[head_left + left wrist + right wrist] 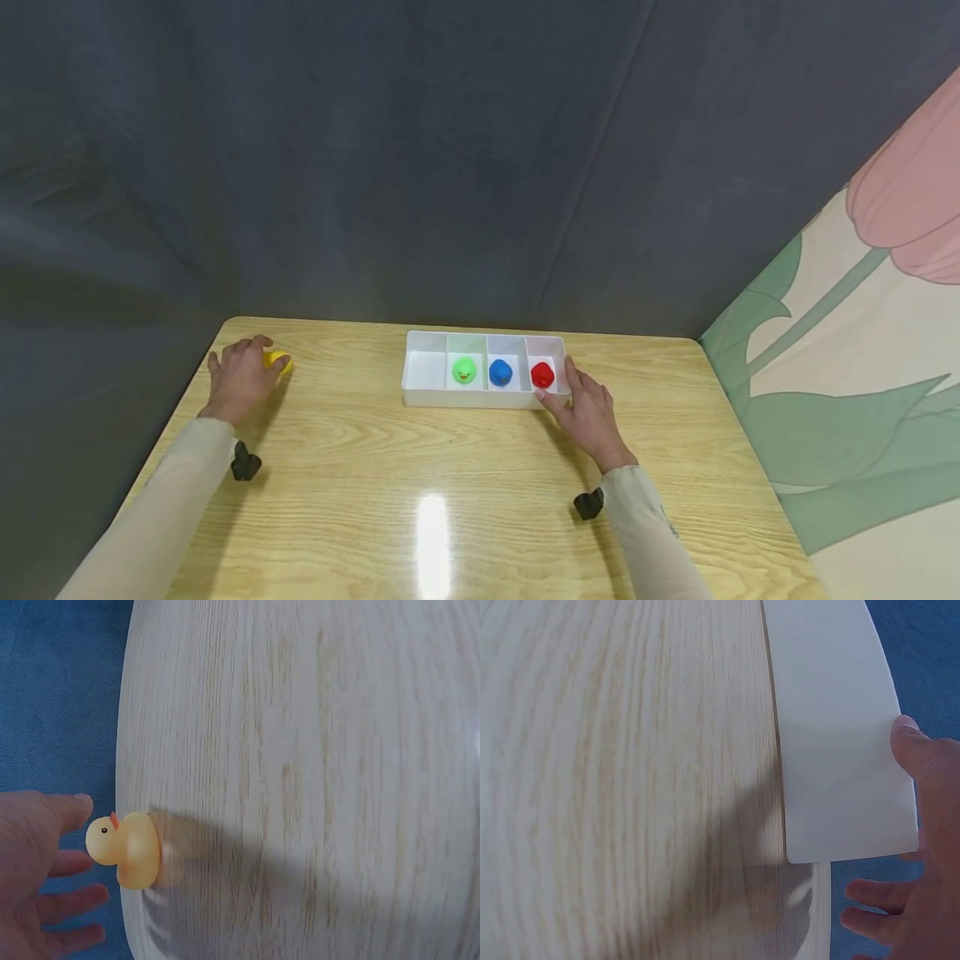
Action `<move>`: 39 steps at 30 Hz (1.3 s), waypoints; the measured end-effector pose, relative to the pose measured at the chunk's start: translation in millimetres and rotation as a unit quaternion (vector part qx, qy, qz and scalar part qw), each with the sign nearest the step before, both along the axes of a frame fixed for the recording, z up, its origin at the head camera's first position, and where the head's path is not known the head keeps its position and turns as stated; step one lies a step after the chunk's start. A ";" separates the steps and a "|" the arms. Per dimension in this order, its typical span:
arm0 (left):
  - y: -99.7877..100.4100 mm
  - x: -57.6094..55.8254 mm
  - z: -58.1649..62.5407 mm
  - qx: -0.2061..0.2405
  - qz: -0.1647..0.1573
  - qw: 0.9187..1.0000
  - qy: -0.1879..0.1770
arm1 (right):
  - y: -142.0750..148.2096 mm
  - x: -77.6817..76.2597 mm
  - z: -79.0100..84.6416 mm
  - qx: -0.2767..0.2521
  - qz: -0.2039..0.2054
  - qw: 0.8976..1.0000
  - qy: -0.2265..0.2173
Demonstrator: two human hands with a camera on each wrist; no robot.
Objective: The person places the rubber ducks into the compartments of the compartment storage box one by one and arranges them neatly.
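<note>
A yellow rubber duck [139,851] stands on the table at the far left. My left hand [242,379] is over it from the left, thumb and fingers spread around its head in the left wrist view. A white divided tray [480,400] lies at the back middle of the table. In its compartments sit a green duck [464,371], a blue duck [501,372] and a red duck [542,375]; the leftmost compartment holds nothing. My right hand [591,417] holds the tray's right end, thumb at the front wall's rim and forefinger along the end wall.
The light wooden table [337,475] ends at a dark curtain [420,167] behind and to the left. A flower-patterned cloth [847,433] hangs along the right side. Black wrist mounts [245,462] sit under both sleeves.
</note>
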State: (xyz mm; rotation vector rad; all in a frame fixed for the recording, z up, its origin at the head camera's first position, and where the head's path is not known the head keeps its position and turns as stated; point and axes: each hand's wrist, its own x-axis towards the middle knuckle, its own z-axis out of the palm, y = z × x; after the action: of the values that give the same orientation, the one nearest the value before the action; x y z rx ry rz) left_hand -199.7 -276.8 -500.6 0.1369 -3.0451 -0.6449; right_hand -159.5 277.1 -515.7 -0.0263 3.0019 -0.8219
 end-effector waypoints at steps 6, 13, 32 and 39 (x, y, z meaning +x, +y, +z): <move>-2.0 0.0 -4.4 -0.014 0.015 1.000 -0.017 | -1.6 0.0 -0.3 -0.002 0.001 1.000 -0.004; -0.9 -0.4 -5.5 -0.027 0.014 0.999 -0.024 | -2.5 0.1 -0.6 -0.005 0.004 1.000 0.003; 24.1 -1.4 25.5 -0.021 -0.037 0.999 0.007 | -0.8 -0.9 0.4 -0.001 0.006 1.000 0.004; 49.9 1.6 44.9 -0.031 -0.072 0.996 0.048 | -0.2 -0.4 0.6 -0.001 0.002 1.000 -0.006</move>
State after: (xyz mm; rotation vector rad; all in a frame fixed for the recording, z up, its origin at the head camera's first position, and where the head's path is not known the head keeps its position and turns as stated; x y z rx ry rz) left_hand -198.1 -226.9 -455.6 -0.1129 -2.9968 -0.5443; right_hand -159.9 276.9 -515.1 -0.0270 2.9899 -0.8204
